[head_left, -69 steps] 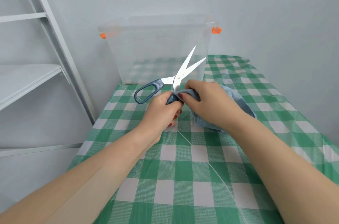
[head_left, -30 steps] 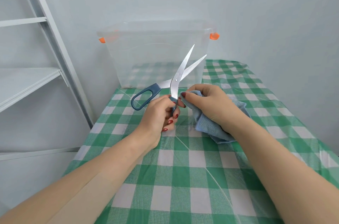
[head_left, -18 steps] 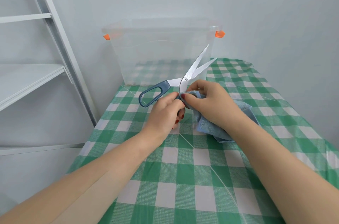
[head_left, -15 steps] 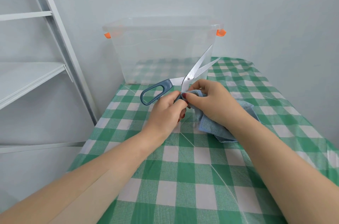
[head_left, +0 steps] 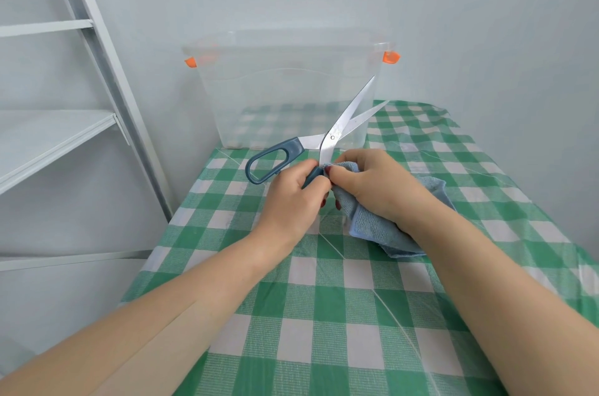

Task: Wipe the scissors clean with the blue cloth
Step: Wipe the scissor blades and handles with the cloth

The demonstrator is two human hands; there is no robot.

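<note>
The scissors (head_left: pixel 343 123) have steel blades spread apart and dark blue handles; the blades point up and to the right. My left hand (head_left: pixel 291 198) grips the lower handle, which is mostly hidden in my fingers, while the other handle loop sticks out to the left. My right hand (head_left: pixel 372 188) holds the light blue cloth (head_left: pixel 382 227) and pinches a fold of it against the scissors just below the pivot. The rest of the cloth hangs under my right palm and wrist above the table.
A clear plastic storage box (head_left: pixel 285 94) with orange clips stands at the back of the table, right behind the blades. The table (head_left: pixel 324 314) wears a green and white checked cover. A white metal shelf frame (head_left: pixel 97 78) rises on the left. Grey walls close in behind and to the right.
Over the last two seconds my right hand slid the cloth slightly up and down around the pivot. The scissors tilted a little rightwards. My left hand kept its grip on the handle.
</note>
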